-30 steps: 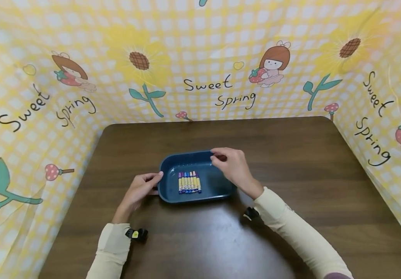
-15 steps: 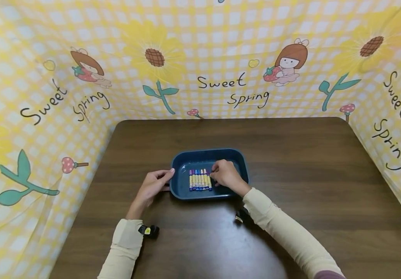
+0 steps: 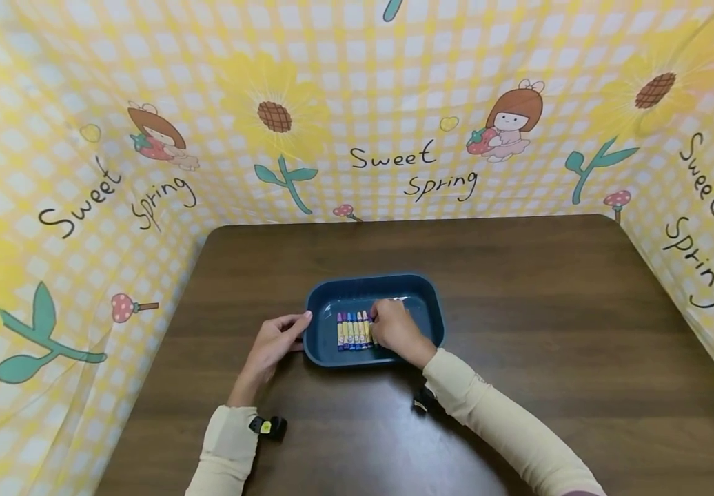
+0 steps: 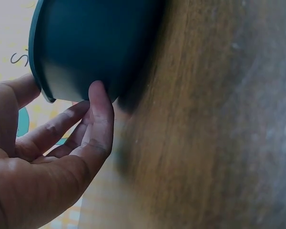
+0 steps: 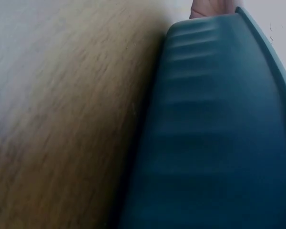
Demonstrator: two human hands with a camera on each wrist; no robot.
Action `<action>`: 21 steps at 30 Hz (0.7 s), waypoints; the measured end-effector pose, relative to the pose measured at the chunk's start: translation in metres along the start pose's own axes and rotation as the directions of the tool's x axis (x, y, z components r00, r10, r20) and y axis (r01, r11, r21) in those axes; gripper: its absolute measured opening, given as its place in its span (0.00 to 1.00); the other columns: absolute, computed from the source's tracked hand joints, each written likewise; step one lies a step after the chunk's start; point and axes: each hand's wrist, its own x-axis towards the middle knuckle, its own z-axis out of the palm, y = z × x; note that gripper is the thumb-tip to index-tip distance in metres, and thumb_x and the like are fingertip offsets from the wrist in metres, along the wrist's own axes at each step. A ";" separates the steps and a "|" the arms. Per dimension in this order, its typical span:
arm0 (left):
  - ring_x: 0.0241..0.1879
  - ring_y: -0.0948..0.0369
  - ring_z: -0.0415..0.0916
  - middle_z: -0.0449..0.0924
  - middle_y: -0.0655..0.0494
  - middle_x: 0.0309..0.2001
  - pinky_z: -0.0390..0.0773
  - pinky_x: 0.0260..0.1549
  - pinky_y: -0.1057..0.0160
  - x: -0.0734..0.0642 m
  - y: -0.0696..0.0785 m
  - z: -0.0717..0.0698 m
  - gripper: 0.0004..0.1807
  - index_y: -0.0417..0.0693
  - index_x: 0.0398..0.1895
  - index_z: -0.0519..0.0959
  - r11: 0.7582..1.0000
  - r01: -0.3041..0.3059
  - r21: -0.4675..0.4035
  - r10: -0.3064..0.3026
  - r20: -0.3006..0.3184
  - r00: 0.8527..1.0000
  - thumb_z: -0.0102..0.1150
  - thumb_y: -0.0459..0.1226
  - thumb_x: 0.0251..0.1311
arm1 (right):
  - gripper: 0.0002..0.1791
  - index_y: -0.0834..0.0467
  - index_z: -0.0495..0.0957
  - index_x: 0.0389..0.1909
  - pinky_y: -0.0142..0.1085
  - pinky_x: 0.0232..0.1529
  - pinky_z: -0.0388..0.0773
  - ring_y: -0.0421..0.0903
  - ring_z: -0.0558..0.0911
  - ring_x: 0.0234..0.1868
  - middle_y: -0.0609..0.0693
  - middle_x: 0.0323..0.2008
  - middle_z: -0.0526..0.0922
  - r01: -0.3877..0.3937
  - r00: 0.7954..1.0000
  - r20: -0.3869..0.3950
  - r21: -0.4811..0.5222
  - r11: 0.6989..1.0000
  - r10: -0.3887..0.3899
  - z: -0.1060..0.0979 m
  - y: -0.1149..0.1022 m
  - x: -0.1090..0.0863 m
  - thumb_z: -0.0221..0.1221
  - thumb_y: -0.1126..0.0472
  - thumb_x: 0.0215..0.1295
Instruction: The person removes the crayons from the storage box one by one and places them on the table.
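Observation:
A dark blue rectangular tray (image 3: 425, 288) sits on the table, holding several crayons (image 3: 351, 334) lined up side by side, with yellow wrappers and purple, blue and pale tips. My left hand (image 3: 276, 342) holds the tray's left end, thumb at the rim; the left wrist view has its fingers (image 4: 101, 112) against the outer wall. Inside the tray, the fingers of my right hand (image 3: 397, 331) are bent down at the right end of the crayon row. Their tips are hidden, so I cannot tell whether they pinch a crayon. The tray's side wall (image 5: 205, 119) fills much of the right wrist view.
The brown wooden table (image 3: 518, 289) stretches around the tray on all sides. A yellow checked cloth (image 3: 332, 83) printed with flowers and lettering stands behind it and at both sides. Black wrist cameras are strapped below both sleeves.
My right hand has come from the tray's far rim down to the right end of the crayon row, covering part of it. My left hand stays at the tray's left end.

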 end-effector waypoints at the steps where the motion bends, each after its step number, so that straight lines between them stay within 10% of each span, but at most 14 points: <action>1: 0.42 0.61 0.81 0.81 0.41 0.57 0.87 0.41 0.65 0.000 0.000 0.001 0.34 0.40 0.62 0.80 1.000 0.001 0.002 -0.001 -0.004 1.000 0.63 0.58 0.65 | 0.06 0.68 0.81 0.39 0.31 0.23 0.68 0.44 0.73 0.25 0.56 0.33 0.81 0.032 0.999 -0.011 -0.031 0.999 -0.033 0.000 0.001 -0.001 0.58 0.73 0.65; 10: 0.44 0.59 0.81 0.80 0.40 0.58 0.87 0.46 0.62 -0.003 0.000 0.004 0.36 0.40 0.63 0.79 0.999 0.018 0.037 -0.016 -0.035 0.999 0.62 0.60 0.64 | 0.03 0.65 0.78 0.32 0.35 0.25 0.69 0.45 0.71 0.27 0.55 0.29 0.78 0.197 0.978 -0.037 -0.155 0.968 -0.205 0.007 -0.002 -0.010 0.59 0.75 0.61; 21: 0.48 0.55 0.80 0.79 0.39 0.60 0.87 0.48 0.59 -0.004 0.006 0.003 0.35 0.39 0.63 0.78 0.995 -0.001 0.100 0.003 -0.024 1.000 0.59 0.58 0.68 | 0.07 0.66 0.83 0.35 0.42 0.28 0.80 0.48 0.80 0.30 0.58 0.32 0.83 0.182 0.971 -0.099 -0.288 0.940 -0.218 0.010 -0.003 -0.011 0.57 0.75 0.64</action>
